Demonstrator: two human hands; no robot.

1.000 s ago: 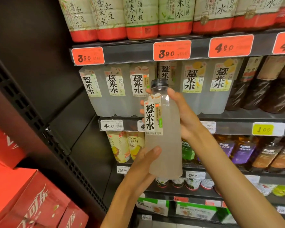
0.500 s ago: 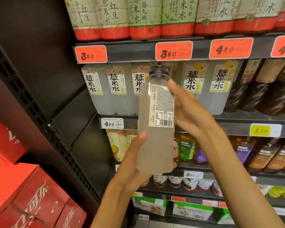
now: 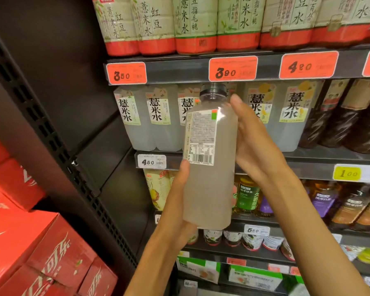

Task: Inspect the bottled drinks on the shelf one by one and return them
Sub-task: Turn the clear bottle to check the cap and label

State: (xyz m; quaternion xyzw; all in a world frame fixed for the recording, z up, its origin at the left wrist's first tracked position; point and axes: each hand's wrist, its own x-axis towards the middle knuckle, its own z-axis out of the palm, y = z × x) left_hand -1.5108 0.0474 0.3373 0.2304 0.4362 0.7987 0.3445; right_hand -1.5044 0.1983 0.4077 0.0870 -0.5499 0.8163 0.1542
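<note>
At the centre of the frame one cloudy bottle (image 3: pixel 209 159) is off the shelf (image 3: pixel 308 160), its back label facing the camera, left hand (image 3: pixel 181 201) cupping its base, right hand (image 3: pixel 251 142) flat against its side; returning it and checking the remaining bottles seemingly lies ahead.

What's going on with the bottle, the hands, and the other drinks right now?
Bottle: off the shelf, upright, cap on, barcode side facing the camera.
Left hand: holding the bottle's lower part.
Right hand: flat against the bottle's upper side.
Shelf bottles: standing in rows, labels facing out.
Red cartons: stacked, closed.
</note>
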